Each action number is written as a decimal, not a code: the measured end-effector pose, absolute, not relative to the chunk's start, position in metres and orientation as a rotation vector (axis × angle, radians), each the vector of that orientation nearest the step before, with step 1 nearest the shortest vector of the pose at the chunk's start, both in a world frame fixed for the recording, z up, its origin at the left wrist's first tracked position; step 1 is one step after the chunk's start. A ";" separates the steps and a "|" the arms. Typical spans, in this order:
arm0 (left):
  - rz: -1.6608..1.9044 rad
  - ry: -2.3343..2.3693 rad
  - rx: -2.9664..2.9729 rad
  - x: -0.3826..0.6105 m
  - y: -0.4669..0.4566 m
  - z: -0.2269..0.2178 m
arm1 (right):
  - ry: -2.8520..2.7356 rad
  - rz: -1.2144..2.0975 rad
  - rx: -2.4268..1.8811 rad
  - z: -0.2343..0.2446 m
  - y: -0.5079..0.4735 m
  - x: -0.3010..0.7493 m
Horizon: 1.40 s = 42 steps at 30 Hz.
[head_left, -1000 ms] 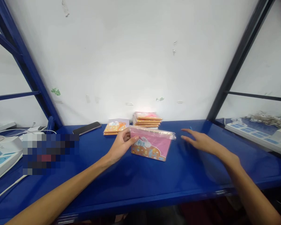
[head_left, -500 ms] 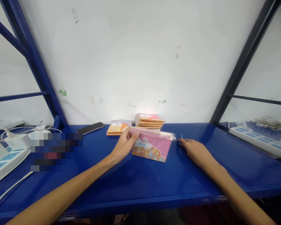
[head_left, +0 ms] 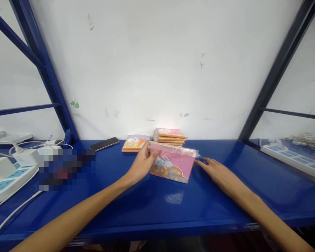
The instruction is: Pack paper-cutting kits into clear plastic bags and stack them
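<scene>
My left hand (head_left: 142,163) grips the left edge of a pink, plastic-wrapped packet (head_left: 172,163) with a rabbit print, which stands tilted on the shelf. My right hand (head_left: 215,171) lies low on the shelf, its fingertips touching the packet's right end at the loose clear wrap. Behind the packet stands a stack of similar orange-edged packets (head_left: 170,136). To its left lies a lower packet pile (head_left: 133,144). A small blue item seen earlier near the right end is mostly hidden by the wrap.
The glossy blue metal shelf (head_left: 220,201) runs under everything, backed by a white wall (head_left: 152,70). A smartphone (head_left: 104,144) lies at the back left. Power strips (head_left: 7,183) and white cables sit left, with a blurred patch (head_left: 67,169) beside them.
My right hand has moved left and its fingertips now touch the packet's right end. The packet has shifted slightly right in my left hand's grip.
</scene>
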<state>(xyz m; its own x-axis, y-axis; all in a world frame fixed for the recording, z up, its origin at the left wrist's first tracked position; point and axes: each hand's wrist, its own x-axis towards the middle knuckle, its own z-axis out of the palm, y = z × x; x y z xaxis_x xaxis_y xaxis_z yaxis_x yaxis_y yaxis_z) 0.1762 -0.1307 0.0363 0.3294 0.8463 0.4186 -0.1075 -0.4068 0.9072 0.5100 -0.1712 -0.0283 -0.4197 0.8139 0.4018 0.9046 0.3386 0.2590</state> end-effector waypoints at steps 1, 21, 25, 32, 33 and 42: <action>1.241 0.678 1.624 0.176 -0.130 0.036 | -2.384 -0.608 -1.570 -0.028 -0.170 0.511; 1.200 0.656 1.631 0.176 -0.127 0.026 | -1.760 0.051 -1.260 0.089 -0.251 0.434; 1.187 0.646 1.611 0.176 -0.128 0.027 | -1.884 -0.192 -1.288 0.089 -0.235 0.419; 1.162 0.559 1.581 0.176 -0.130 0.027 | -1.944 -0.250 -1.273 0.099 -0.214 0.404; 1.161 0.550 1.575 0.176 -0.130 0.027 | -1.933 -0.264 -1.281 0.101 -0.213 0.402; 1.129 0.530 1.559 0.172 -0.131 0.024 | -2.008 -0.246 -1.258 0.102 -0.207 0.396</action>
